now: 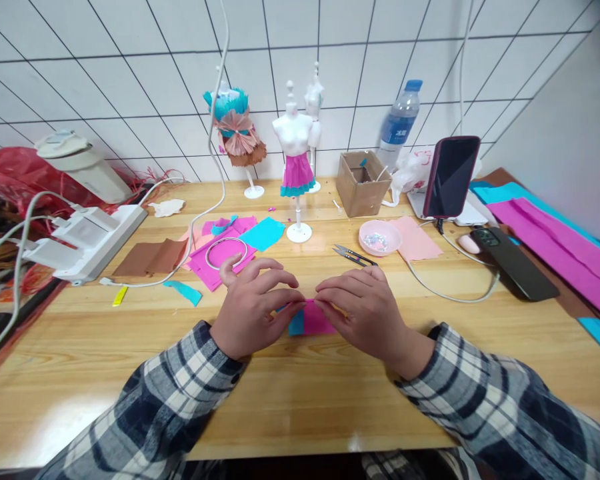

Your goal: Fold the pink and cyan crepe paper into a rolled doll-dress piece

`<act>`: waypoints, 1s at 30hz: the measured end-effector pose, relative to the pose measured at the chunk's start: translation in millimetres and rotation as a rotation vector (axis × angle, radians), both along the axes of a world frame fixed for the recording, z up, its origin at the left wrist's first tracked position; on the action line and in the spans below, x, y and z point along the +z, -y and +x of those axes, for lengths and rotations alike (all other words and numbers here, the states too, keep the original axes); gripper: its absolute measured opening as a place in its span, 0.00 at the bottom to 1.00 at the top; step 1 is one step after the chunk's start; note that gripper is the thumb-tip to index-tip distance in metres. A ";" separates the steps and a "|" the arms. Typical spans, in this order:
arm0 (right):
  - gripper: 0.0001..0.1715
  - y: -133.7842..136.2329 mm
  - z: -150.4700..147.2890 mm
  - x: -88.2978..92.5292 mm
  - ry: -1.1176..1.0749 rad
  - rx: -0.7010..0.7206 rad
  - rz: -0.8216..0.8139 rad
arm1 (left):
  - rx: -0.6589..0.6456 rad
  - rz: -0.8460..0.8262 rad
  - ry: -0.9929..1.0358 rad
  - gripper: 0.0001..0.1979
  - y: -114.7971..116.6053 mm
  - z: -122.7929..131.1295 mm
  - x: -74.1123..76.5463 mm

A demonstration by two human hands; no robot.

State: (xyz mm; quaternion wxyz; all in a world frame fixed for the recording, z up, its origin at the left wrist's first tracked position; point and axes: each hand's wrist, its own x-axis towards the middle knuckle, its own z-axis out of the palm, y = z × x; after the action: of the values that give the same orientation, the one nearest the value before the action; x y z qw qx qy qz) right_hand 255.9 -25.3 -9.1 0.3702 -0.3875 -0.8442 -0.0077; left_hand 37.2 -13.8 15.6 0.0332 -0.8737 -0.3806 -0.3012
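Note:
A small piece of magenta and blue crepe paper [318, 321] stands between my hands, just above or on the wooden table. My left hand [258, 303] pinches its upper edge between thumb and index finger, near the blue part. From the other side, my right hand [363, 308] pinches the same edge at the magenta part. My fingers hide both ends of the piece. Straight ahead is a small white dress form [293, 133] wearing a magenta skirt [298, 173] with a blue hem. Thread snips [354, 256] lie beyond my right hand.
Crepe paper sheets [263, 233] and a white ring [209, 254] lie beyond my left hand. A pink bowl [380, 230] of beads, a cardboard box [357, 193] and phones [453, 177] are on the right. A power strip [103, 243] with cables stands at left.

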 end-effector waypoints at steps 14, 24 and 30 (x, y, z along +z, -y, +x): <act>0.06 -6.8 6.9 -0.8 -0.059 0.023 -0.112 | -0.023 -0.022 -0.061 0.01 -8.4 -15.0 -0.1; 0.09 -13.3 9.9 -3.7 -0.174 0.002 -0.538 | -0.026 -0.278 0.011 0.07 -15.1 -24.8 -3.4; 0.17 -31.3 18.7 -16.2 -0.053 -0.029 -0.544 | 0.050 -0.603 -0.066 0.12 -33.8 -22.0 -16.9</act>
State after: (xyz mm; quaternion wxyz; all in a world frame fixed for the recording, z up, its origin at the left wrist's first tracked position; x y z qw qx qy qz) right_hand 274.6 6.0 -25.2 0.2743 -0.4848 -0.7996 0.2244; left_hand 15.3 20.1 -1.3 -0.2079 -0.8438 -0.4729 -0.1454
